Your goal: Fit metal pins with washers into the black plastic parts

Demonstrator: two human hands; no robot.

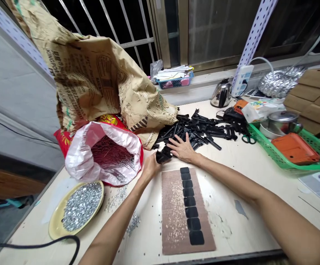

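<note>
My left hand [150, 166] is closed around a small bunch of black plastic pieces [164, 155], just behind a brown board. My right hand [184, 150] lies with fingers spread at the near edge of a pile of long black plastic parts [204, 127]; its fingertips touch or nearly touch the pile. On the brown board [173, 235], several black rounded-square pieces [192, 212] form one column running away from me. The board's left half is worn in pale specks. The exact shape of what my left hand holds is partly hidden.
Left: a white-lined red bag [77, 158] of thin reddish rods and a yellow dish [53, 224] of small shiny metal pieces. A torn paper sack [137, 92] stands behind. Right: scissors [249, 139], a green basket [282, 160] and cardboard boxes [311, 97]. A kettle [221, 95] stands at the back.
</note>
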